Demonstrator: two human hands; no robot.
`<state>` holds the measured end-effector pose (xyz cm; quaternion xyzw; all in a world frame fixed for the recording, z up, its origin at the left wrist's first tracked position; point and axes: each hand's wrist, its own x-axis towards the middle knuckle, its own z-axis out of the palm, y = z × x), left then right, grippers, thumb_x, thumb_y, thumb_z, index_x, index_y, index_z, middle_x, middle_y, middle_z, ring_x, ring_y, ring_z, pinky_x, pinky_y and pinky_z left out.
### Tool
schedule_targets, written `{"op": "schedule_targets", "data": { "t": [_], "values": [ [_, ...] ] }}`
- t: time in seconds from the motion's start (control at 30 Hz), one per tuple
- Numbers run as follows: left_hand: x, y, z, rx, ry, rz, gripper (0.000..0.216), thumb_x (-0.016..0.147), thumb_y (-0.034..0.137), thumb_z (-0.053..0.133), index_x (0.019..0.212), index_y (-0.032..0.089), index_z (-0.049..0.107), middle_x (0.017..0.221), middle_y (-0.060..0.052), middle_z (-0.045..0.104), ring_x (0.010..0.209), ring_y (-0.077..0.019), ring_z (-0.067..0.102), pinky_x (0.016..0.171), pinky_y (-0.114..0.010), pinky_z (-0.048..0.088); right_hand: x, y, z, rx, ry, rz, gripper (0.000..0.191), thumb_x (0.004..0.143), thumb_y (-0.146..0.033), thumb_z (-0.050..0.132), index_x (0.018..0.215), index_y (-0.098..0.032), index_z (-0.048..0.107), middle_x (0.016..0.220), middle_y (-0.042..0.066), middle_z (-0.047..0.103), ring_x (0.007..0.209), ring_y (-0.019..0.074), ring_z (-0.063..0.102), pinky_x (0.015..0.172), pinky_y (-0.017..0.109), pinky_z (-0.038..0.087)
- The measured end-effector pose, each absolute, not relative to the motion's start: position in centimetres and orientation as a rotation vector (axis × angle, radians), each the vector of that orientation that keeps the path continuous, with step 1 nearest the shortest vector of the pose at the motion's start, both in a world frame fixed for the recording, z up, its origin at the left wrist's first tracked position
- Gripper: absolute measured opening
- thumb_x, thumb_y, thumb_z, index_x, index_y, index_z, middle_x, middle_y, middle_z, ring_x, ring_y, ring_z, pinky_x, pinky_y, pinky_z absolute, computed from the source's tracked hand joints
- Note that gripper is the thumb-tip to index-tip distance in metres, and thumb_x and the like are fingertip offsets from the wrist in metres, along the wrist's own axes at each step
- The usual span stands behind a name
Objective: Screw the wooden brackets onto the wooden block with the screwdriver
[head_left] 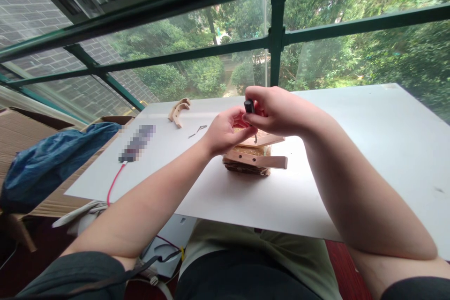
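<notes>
My right hand [269, 108] is closed around the black handle of a screwdriver [249, 106], which points down. Its tip meets a pale curved wooden piece [272, 140], where a screw may sit; the contact is too small to make out. My left hand [228, 129] is closed around the lower part of the screwdriver, thumb along the shaft; its other fingertips are partly hidden. Nearer me lies a second wooden piece [270, 161] with two dark screw holes or heads. Both pieces rest on a brown, ragged-edged block [246, 168], its top partly covered by my hands.
Two more curved wooden pieces [180, 111] lie at the back left of the white table [302, 206], near several loose screws [198, 131]. A blurred-out device [137, 143] with a red cable [114, 183] is further left. Cardboard boxes [52, 201] with blue cloth [52, 159] stand beside the table.
</notes>
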<state>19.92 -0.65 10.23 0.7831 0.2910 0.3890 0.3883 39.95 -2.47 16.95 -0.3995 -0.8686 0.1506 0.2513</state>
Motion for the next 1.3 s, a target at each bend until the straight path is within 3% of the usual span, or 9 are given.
{"op": "schedule_targets", "data": {
  "t": [0.2,0.37,0.53,0.67,0.77,1.0,1.3],
  "values": [
    [20.07,-0.70,10.22,1.933,0.724,0.989,0.042,0.077,0.041,0.084,0.104,0.015,0.065,0.094,-0.009,0.074,0.091,-0.0229,0.073,0.081,-0.034,0.060,40.00,-2.36,16.90,-1.101,-2.352,0.423,0.018,0.085,-0.026,0.058,0.081,-0.023,0.041,0.074,0.001,0.055,0.066,0.0156,0.046,0.061,0.030,0.029],
    [19.94,-0.47,10.11,1.914,0.767,1.005,0.044,0.077,0.044,0.083,0.105,0.014,0.067,0.101,-0.010,0.074,0.095,-0.0241,0.073,0.084,-0.036,0.060,40.09,-2.47,17.04,-1.071,-2.365,0.414,0.012,0.083,-0.025,0.061,0.090,-0.023,0.051,0.077,0.001,0.057,0.068,0.0154,0.046,0.062,0.030,0.030],
    [19.78,-0.49,10.14,1.918,0.772,0.988,0.041,0.079,0.042,0.082,0.107,0.014,0.069,0.105,-0.011,0.075,0.099,-0.0258,0.073,0.091,-0.039,0.060,40.34,-2.69,17.33,-0.981,-2.400,0.501,0.019,0.081,-0.018,0.058,0.099,-0.023,0.058,0.081,0.001,0.059,0.069,0.0148,0.047,0.063,0.029,0.031],
    [19.80,-0.58,10.22,1.911,0.741,0.958,0.040,0.083,0.041,0.079,0.111,0.013,0.070,0.107,-0.012,0.075,0.102,-0.0266,0.072,0.091,-0.039,0.059,40.29,-2.65,17.32,-1.031,-2.399,0.459,0.008,0.080,-0.017,0.057,0.086,-0.022,0.053,0.075,0.000,0.055,0.066,0.0142,0.043,0.062,0.030,0.029],
    [19.77,-0.56,10.10,1.894,0.741,0.944,0.039,0.086,0.043,0.076,0.110,0.013,0.071,0.105,-0.013,0.075,0.103,-0.0273,0.072,0.089,-0.039,0.059,40.16,-2.55,17.23,-1.079,-2.384,0.439,0.013,0.082,-0.021,0.057,0.080,-0.022,0.045,0.073,0.001,0.054,0.064,0.0144,0.042,0.061,0.031,0.028],
    [19.72,-0.59,9.85,1.933,0.723,0.966,0.038,0.086,0.046,0.074,0.107,0.014,0.071,0.097,-0.011,0.075,0.095,-0.0253,0.073,0.085,-0.037,0.060,40.13,-2.19,16.98,-1.118,-2.365,0.444,0.020,0.085,-0.028,0.059,0.080,-0.023,0.040,0.072,0.000,0.054,0.064,0.0150,0.043,0.061,0.031,0.028],
    [19.95,-0.34,10.06,1.873,0.778,1.003,0.043,0.074,0.043,0.086,0.102,0.015,0.068,0.094,-0.008,0.074,0.093,-0.0240,0.073,0.085,-0.037,0.060,40.13,-2.31,17.00,-1.119,-2.384,0.409,0.018,0.085,-0.026,0.057,0.081,-0.023,0.040,0.072,0.000,0.053,0.063,0.0149,0.042,0.060,0.031,0.026]
  ]
}}
